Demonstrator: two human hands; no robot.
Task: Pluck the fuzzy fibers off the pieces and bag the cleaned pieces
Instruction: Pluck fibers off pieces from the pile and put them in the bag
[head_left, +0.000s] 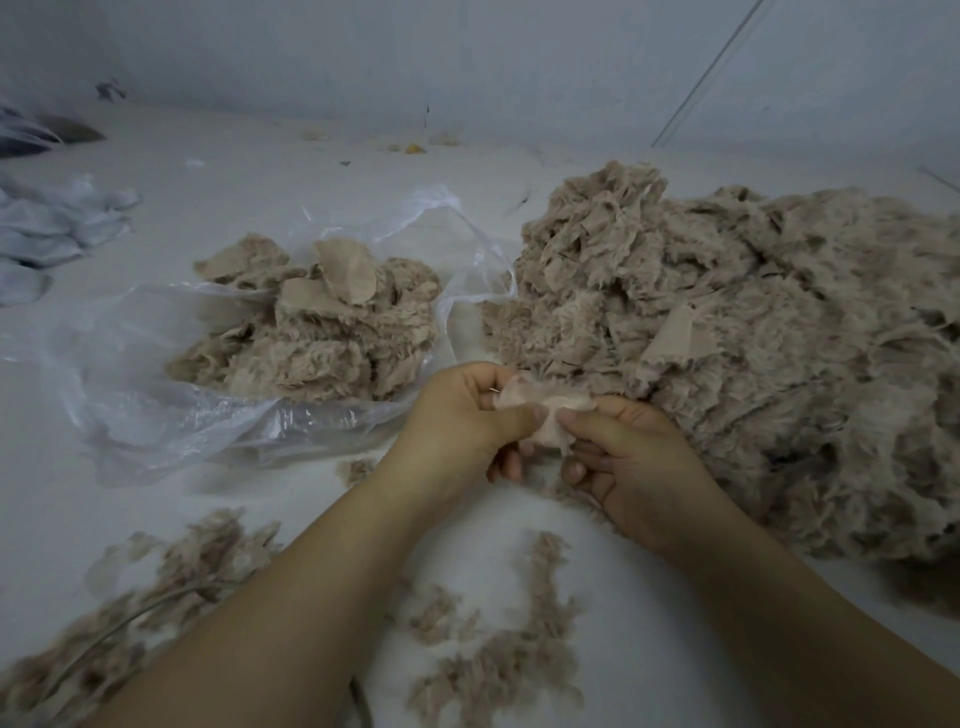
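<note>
Fuzzy pieces (753, 332) lay heaped in a broad mound on the right side of the pale floor (218, 156), a tangle of beige-brown plush with long shaggy fibers and, here and there, a smooth woven backing turned upward. A smaller heap of the same pieces (317, 322) sat to the left of it inside a clear plastic bag (171, 415), whose crumpled mouth stood open toward the big mound. Loose plucked fibers (498, 639) were strewn in wispy clumps over the near floor, beneath and beside both forearms. Folded white cloth (57, 223) rested at the far left edge. Between the two heaps, just above the floor, a single small piece (540, 402) was held up, pale pinkish and thin, its backing facing the camera. The left hand (467, 415) gripped its left end, fingers curled around it and thumb pressed on top. The right hand (628, 457) pinched its right end between thumb and forefinger, the remaining fingers curled underneath, so the piece was stretched between the two hands.
</note>
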